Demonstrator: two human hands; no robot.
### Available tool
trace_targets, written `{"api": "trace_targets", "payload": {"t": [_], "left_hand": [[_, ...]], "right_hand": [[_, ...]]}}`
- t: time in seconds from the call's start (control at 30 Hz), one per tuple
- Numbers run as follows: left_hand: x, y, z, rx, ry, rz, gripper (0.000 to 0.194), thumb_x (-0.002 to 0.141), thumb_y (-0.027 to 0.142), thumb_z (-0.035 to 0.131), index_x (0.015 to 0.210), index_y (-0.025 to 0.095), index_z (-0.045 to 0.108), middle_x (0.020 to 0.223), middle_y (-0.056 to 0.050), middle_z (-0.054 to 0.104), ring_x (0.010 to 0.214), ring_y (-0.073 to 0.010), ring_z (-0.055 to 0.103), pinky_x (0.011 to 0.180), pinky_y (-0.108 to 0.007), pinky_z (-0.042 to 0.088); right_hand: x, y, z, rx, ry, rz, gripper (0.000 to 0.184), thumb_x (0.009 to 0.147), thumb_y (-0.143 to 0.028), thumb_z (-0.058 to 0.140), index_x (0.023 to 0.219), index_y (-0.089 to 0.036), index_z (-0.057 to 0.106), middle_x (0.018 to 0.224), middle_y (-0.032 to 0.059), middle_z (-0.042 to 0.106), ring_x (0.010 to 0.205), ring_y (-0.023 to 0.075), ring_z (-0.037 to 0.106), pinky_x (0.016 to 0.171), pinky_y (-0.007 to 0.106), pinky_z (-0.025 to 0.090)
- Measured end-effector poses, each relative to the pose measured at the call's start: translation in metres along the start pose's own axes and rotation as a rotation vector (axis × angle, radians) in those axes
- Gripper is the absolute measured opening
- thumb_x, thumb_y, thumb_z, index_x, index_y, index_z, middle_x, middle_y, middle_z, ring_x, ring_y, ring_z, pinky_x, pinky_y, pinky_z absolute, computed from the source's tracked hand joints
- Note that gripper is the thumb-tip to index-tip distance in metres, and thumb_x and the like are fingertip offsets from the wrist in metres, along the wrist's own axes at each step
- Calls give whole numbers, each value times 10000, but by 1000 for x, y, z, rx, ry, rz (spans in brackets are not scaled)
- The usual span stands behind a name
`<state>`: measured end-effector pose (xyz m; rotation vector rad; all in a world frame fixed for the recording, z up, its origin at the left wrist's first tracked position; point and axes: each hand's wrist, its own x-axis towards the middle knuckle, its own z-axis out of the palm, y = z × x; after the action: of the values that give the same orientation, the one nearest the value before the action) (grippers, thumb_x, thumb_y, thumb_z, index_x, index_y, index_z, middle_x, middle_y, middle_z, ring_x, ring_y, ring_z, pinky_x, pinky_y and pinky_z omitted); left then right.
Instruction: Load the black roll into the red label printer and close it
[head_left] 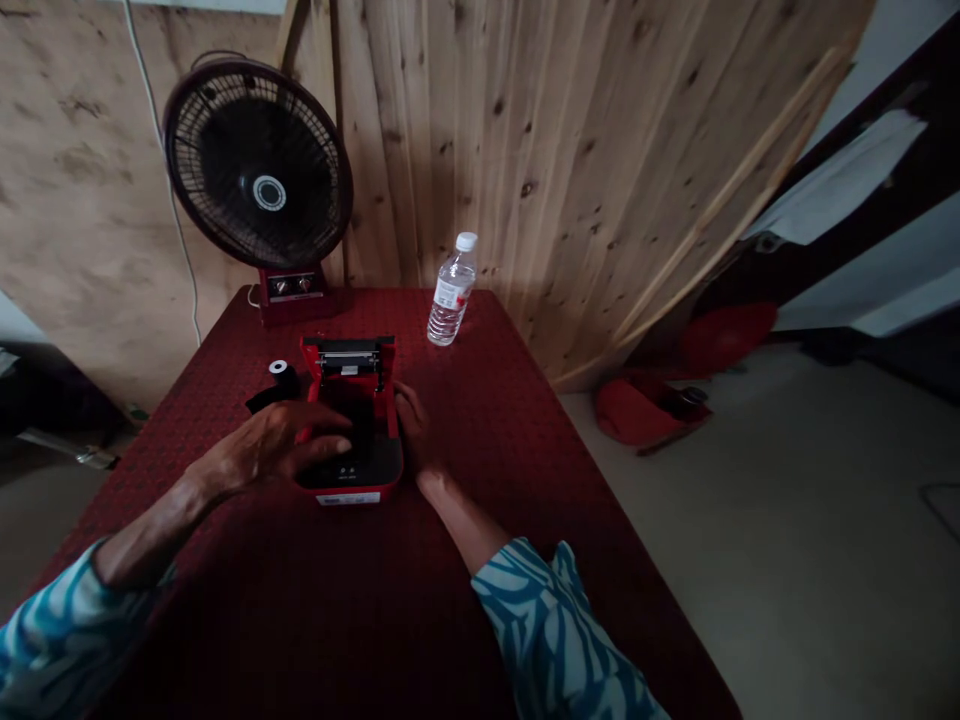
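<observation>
A small red and black printer [350, 490] sits on the table with its lid raised, showing a roller and a dark compartment. Over its left side reaches my left hand [289, 440], fingers stretched and apart above the compartment, with nothing visible in them. My right hand [417, 425] is against the printer's right side, its fingers curved along the edge and partly hidden. Just behind my left hand stands a small dark roll [282, 374] with a white end, and a black flap or strip [262, 399] lies beside it.
A dark red cloth [480, 480] covers the table. At the back left stands a fan [259, 165], and a clear water bottle [451, 292] is near the far edge. Behind rises a wooden plank wall [480, 130]. A red object [637, 408] lies on the floor at right.
</observation>
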<state>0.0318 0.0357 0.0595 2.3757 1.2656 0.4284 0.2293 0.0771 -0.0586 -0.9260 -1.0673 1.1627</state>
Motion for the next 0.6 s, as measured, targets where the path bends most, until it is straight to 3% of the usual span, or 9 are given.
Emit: {"api": "trace_targets", "payload": {"t": [0.13, 0.3, 0.47, 0.6], "left_hand": [[-23, 2, 9, -1, 86, 23, 367, 883, 503, 587, 1089, 229, 717, 1067, -63, 756, 959, -239, 707, 847, -349, 554], [-28, 6, 18, 50, 133, 77, 468, 853, 548, 621, 1162, 200, 668, 1073, -95, 744, 950, -252, 703, 816, -363, 557], [-30, 4, 34, 100, 288, 137, 264, 991, 335, 460, 1027, 201, 684, 1021, -67, 754, 956, -206, 691, 872, -362, 510], [-35, 4, 48, 180, 375, 200, 207, 981, 278, 494, 996, 239, 697, 1130, -51, 731, 1039, -203, 668, 1000, -428, 427]], "right_hand": [[0, 0, 0, -24, 24, -1, 370, 818, -499, 563, 1061, -244, 675, 1129, 24, 724, 1102, 212, 616, 995, 362, 461], [1, 2, 0, -30, 18, 3, 379, 824, -507, 547, 1065, -242, 671, 1146, 32, 714, 1105, 215, 616, 1000, 373, 453], [-1, 0, 1, -46, 19, 2, 385, 830, -510, 543, 1068, -238, 673, 1143, 36, 717, 1107, 218, 615, 998, 381, 458], [0, 0, 0, -76, 53, 11, 373, 856, -492, 519, 1086, -237, 663, 1172, 40, 705, 1139, 209, 601, 1021, 379, 447]]}}
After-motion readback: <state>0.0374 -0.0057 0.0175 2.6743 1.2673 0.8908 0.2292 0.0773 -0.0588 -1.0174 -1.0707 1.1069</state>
